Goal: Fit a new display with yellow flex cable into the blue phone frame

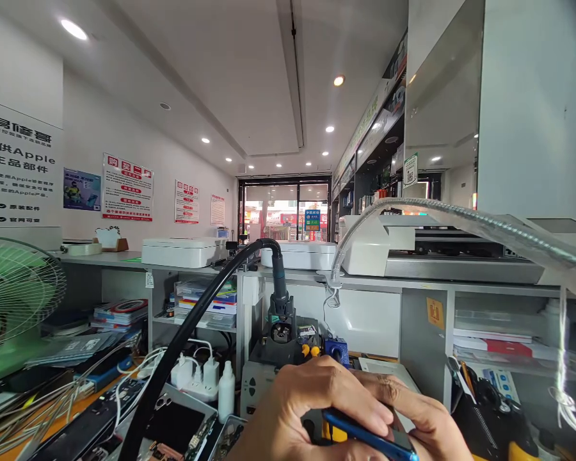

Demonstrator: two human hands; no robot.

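Observation:
At the bottom of the view, a thin phone (397, 450) with a blue edge is held tilted between my hands. My left hand (312, 390) has its fingers curled over the near side, thumb below and fingertips on the top face. Wrapped round the far right end is my right hand (420, 410), its fingers bent and partly hidden. The two hands nearly touch and cover most of the phone. A patch of yellow shows just under its left end, too little to name.
A hot-air gun handle (279, 282) stands ahead, its black hose (196, 314) arching left. Left are a green fan (19, 288), a white power strip (199, 384), a white bottle (226, 390) and phone parts. A clear wrapped tube (436, 206) arches over the right; tools (475, 390) sit below.

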